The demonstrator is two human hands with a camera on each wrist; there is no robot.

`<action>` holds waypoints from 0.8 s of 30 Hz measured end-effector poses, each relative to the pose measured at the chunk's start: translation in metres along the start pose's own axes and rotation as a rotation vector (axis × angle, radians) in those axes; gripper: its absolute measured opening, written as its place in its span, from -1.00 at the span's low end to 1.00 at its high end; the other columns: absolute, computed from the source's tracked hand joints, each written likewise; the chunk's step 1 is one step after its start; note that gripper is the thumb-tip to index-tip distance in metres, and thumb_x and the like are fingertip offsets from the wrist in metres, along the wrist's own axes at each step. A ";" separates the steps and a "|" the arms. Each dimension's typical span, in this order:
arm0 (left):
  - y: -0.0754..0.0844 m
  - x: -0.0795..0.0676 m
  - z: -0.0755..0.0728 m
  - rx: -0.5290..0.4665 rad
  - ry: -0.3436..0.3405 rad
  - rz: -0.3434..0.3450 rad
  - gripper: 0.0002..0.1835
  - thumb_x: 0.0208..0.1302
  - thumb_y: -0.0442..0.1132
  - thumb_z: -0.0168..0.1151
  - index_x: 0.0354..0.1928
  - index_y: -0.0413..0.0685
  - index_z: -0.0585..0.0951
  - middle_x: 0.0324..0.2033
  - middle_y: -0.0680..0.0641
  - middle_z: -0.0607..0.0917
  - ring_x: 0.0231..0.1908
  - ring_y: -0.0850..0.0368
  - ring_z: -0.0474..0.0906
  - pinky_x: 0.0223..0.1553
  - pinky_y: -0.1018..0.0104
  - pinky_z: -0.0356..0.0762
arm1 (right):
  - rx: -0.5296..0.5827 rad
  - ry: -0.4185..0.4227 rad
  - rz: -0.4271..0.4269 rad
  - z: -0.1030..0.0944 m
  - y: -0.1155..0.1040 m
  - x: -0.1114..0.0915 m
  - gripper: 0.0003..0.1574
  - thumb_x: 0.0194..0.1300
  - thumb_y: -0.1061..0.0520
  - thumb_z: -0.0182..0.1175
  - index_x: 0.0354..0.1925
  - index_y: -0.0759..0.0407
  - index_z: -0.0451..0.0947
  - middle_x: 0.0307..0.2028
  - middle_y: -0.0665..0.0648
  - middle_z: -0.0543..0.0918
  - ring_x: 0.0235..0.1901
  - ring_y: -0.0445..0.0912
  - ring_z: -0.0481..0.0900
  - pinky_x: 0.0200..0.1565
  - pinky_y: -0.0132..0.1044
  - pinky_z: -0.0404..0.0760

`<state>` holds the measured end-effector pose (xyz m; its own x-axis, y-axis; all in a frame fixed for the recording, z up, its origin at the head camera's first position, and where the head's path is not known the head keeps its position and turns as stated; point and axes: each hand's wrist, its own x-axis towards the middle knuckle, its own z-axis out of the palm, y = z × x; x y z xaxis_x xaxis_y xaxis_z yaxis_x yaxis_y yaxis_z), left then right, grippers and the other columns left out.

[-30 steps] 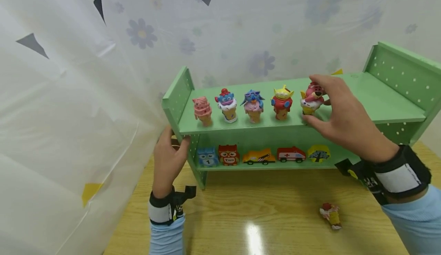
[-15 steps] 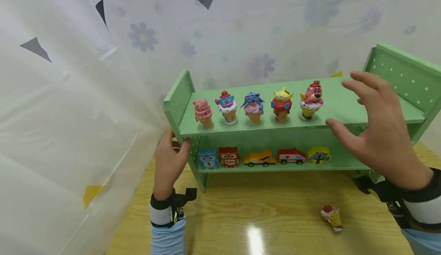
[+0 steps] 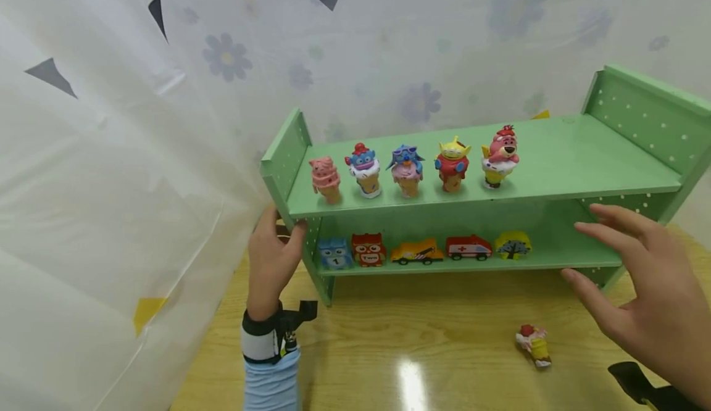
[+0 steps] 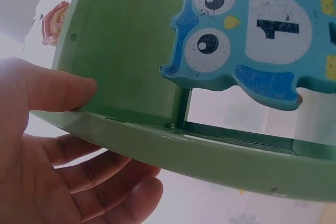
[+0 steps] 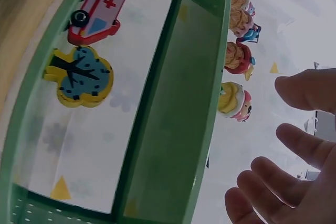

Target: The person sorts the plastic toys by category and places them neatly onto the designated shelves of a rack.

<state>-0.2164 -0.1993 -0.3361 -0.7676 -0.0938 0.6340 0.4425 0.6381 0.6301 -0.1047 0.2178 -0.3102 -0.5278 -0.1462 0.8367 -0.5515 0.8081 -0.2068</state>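
My left hand (image 3: 274, 263) grips the left side panel of a green two-tier shelf (image 3: 589, 158); in the left wrist view the thumb (image 4: 63, 88) lies on one side and the fingers curl on the other. Right of the shelf's lower tier my right hand (image 3: 650, 287) hangs with spread fingers, holding nothing. Along the top tier stand a pink ice-cream figurine (image 3: 326, 179), a blue one (image 3: 365, 170), one with sunglasses (image 3: 407, 171), a yellow-headed one (image 3: 452, 164) and a pink bear figurine (image 3: 500, 157). Another ice-cream figurine (image 3: 534, 345) lies on the table.
The lower tier carries a blue owl block (image 3: 336, 254), a red owl block (image 3: 368, 250), a yellow tow truck (image 3: 417, 252), an ambulance (image 3: 469, 247) and a tree block (image 3: 513, 245). The wooden table (image 3: 355, 349) meets a plastic curtain (image 3: 144, 170) at left and behind.
My right hand has let go of the pink bear figurine and moved right, then down toward the front. The bear stands on the top tier. My left hand stays on the shelf panel.
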 end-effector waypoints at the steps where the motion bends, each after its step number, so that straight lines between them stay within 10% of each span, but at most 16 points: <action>1: 0.000 0.000 0.000 0.000 0.000 -0.002 -0.59 0.31 -0.11 0.15 0.17 -0.03 0.47 -0.09 -0.11 0.63 -0.22 0.06 0.60 -0.32 0.10 0.70 | 0.000 -0.025 0.010 0.000 0.002 -0.005 -0.04 0.26 -0.45 0.01 0.02 0.44 0.50 0.08 0.52 0.46 0.09 0.39 0.31 0.32 0.10 0.19; 6: 0.001 -0.001 -0.001 -0.009 -0.005 -0.010 -0.58 0.30 -0.12 0.15 0.17 -0.04 0.46 -0.10 -0.12 0.63 -0.23 0.06 0.60 -0.32 0.10 0.70 | 0.029 -0.155 0.059 0.009 0.011 -0.038 -0.38 -0.07 0.15 0.45 0.01 0.29 0.56 0.03 0.30 0.55 0.10 -0.07 0.38 0.22 -0.57 0.17; 13: 0.002 -0.002 -0.003 -0.008 -0.008 -0.041 -0.56 0.30 -0.11 0.16 0.19 -0.02 0.45 -0.12 -0.13 0.64 -0.25 0.04 0.61 -0.31 0.08 0.69 | -0.021 -0.423 0.125 0.037 0.026 -0.086 -0.42 -0.05 0.16 0.46 0.00 0.07 0.54 0.00 0.07 0.55 -0.07 0.03 0.50 -0.22 -0.02 0.50; 24: 0.003 -0.001 -0.001 0.008 -0.004 -0.019 -0.58 0.31 -0.11 0.15 0.18 -0.03 0.46 -0.12 -0.13 0.64 -0.27 0.05 0.62 -0.32 0.09 0.70 | -0.029 -0.473 0.155 0.067 0.055 -0.122 -0.52 -0.11 0.16 0.48 -0.14 0.16 0.60 -0.15 0.10 0.63 -0.22 0.02 0.57 -0.30 -0.02 0.61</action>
<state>-0.2137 -0.1978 -0.3348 -0.7779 -0.1025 0.6200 0.4240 0.6425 0.6383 -0.1137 0.2419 -0.4574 -0.8409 -0.2605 0.4743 -0.4289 0.8554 -0.2906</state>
